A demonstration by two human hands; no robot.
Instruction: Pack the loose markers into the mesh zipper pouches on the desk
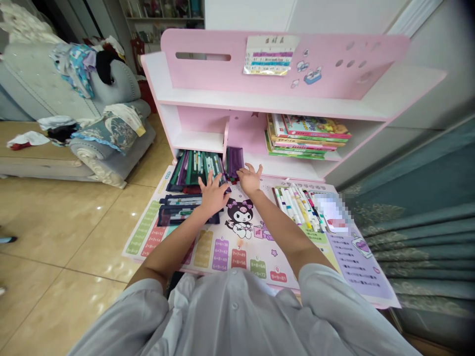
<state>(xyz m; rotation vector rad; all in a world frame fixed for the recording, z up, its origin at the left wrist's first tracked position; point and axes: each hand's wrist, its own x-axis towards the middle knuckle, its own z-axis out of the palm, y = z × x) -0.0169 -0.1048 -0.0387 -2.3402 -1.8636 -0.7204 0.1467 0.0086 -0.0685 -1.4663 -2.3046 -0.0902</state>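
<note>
Purple pouch (235, 160) is at back of tabletop (259, 249), by the shelf divider (225, 134), just fwd & L of R hand (250, 182). Long axis runs approx. front-to-back, away from the person. R hand's nearer: fingertips at the pouch's near R edge; contact can't tell. L hand (214, 195) sits nearer the body & L of it, over the R side of the dark mesh pouches (191, 170) w/ pens (200, 160).

Pose: both forearms reach fwd, converging. Each grip has fingers spread, nothing visibly pinched. Navy pouches (176, 213) lie nr L wrist; loose markers (295, 203) are R of R forearm, well apart from the pouch.
</note>
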